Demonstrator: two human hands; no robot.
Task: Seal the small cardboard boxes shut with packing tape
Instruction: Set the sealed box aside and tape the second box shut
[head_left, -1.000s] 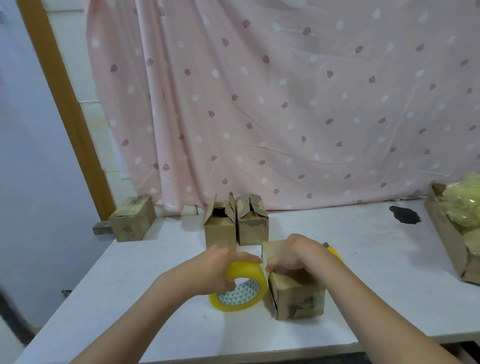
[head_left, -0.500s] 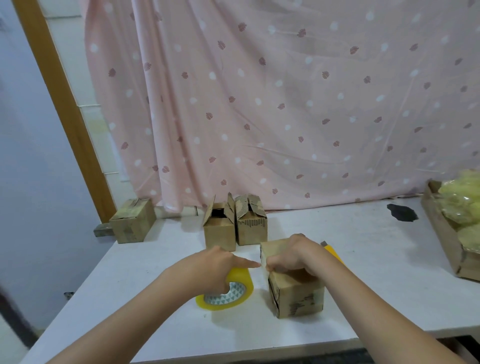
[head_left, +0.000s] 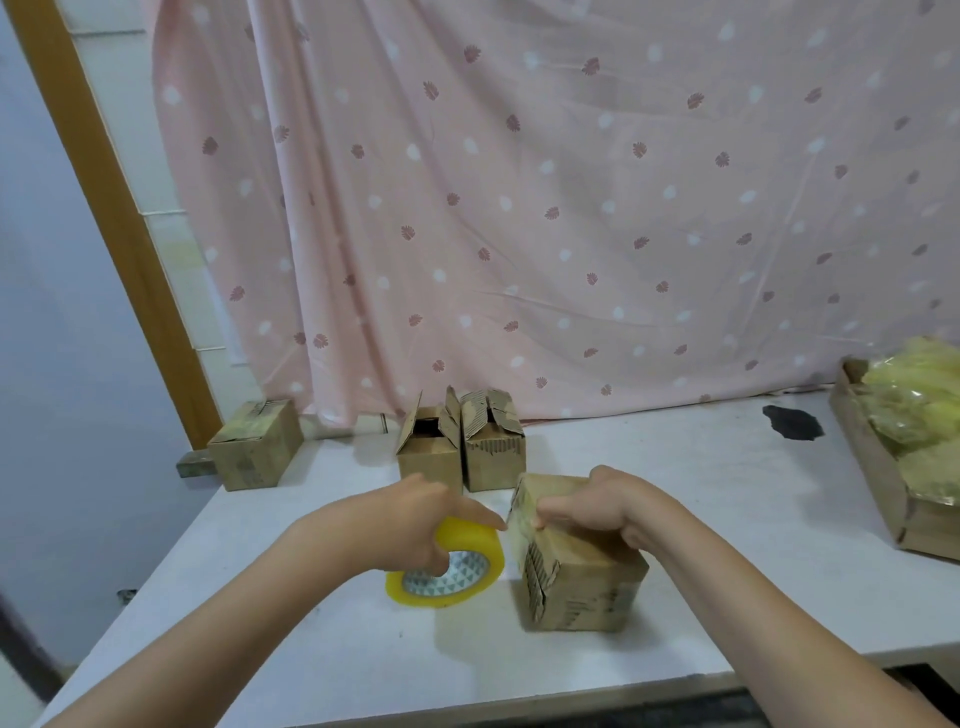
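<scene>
On the white table, near its front edge, a small cardboard box sits with its top flaps folded down. The right hand rests on top of this box, its fingers curled over the left top edge, so the grip is closed around that corner of the box. Just to the left, the left hand holds a yellow roll of packing tape: the grip wraps over the top of the roll, with a straight finger reaching toward the box's upper left edge. The roll is tilted, its lower rim close to or on the table, and it lies just beside the box. Behind them, two more small boxes stand touching side by side with their flaps up. A closed box sits apart at the table's far left corner. At the right edge, a cardboard tray holds yellow wrapped material. A pink patterned curtain hangs behind the table.
</scene>
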